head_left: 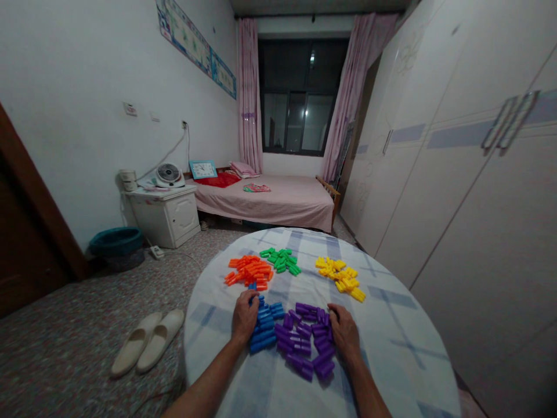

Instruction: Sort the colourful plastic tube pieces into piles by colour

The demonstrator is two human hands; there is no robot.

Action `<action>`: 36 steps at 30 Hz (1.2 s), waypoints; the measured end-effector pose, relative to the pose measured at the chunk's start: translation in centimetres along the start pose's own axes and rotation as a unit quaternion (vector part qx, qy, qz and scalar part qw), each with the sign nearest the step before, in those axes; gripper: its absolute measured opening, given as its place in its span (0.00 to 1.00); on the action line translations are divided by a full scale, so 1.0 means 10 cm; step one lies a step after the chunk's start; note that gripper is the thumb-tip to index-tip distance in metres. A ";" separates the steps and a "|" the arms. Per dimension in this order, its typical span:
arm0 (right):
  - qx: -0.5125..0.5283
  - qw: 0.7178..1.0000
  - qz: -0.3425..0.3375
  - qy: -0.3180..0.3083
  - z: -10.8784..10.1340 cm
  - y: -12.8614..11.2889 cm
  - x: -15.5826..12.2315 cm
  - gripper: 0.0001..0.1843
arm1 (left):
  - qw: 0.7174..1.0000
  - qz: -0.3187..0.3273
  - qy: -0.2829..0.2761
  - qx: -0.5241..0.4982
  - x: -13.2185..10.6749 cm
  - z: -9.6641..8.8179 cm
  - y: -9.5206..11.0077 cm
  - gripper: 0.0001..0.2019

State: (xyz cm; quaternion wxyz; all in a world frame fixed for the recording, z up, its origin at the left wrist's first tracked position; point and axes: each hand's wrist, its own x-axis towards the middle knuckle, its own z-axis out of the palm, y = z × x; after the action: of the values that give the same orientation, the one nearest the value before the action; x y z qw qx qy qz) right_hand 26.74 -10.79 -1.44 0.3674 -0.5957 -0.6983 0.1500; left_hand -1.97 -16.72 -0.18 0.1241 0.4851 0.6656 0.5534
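Observation:
On a round table with a white and blue checked cloth (pixel 391 348) lie piles of small plastic pieces sorted by colour. My left hand (pixel 245 316) rests curled against the left side of the blue pile (pixel 266 328). My right hand (pixel 343 331) presses against the right side of the purple pile (pixel 304 339), fingers bent. Farther back lie an orange pile (pixel 250 271), a green pile (pixel 281 260) and a yellow pile (pixel 342 277). I cannot see a piece gripped in either hand.
A pair of white slippers (pixel 148 345) lies on the floor to the left of the table. A white wardrobe (pixel 456 174) lines the right wall. A pink bed (pixel 278 200), a white nightstand (pixel 167 215) and a teal basin (pixel 116 241) stand beyond.

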 end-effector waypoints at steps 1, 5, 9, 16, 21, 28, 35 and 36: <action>0.000 1.000 0.001 0.001 0.01 0.01 0.00 0.21 | 1.000 0.006 -0.007 -0.003 0.01 0.09 0.05 0.11; 0.004 1.000 -0.004 0.003 0.01 0.02 0.00 0.22 | 0.997 0.009 -0.070 0.012 0.08 0.55 0.29 0.12; 0.018 0.999 -0.021 0.017 0.00 0.03 -0.01 0.20 | 0.992 0.013 -0.126 0.019 0.02 0.89 0.48 0.12; 0.024 0.999 -0.017 0.016 0.02 0.03 -0.01 0.19 | 0.943 0.240 -0.189 0.129 -0.46 0.55 0.71 0.17; 0.025 1.000 -0.010 0.002 -0.01 -0.01 -0.01 0.20 | 0.790 0.457 -0.384 0.140 -0.76 0.03 0.78 0.27; 0.022 1.000 -0.012 -0.002 0.01 0.02 -0.01 0.21 | 0.778 0.479 -0.372 0.160 -0.68 0.22 0.65 0.22; 0.020 1.000 -0.008 0.010 0.02 0.03 -0.01 0.20 | 0.844 0.397 -0.302 0.195 -0.29 0.63 0.57 0.13; 0.020 1.000 -0.007 0.013 0.02 0.03 -0.01 0.21 | 0.858 0.374 -0.287 0.203 -0.24 0.66 0.56 0.12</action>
State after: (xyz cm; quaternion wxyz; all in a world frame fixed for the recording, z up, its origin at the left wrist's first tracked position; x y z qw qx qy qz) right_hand 26.84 -10.80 -1.77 0.3890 -0.5855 -0.6944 0.1540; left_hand 6.68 -14.98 1.39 -0.0080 0.8492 0.4667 0.2468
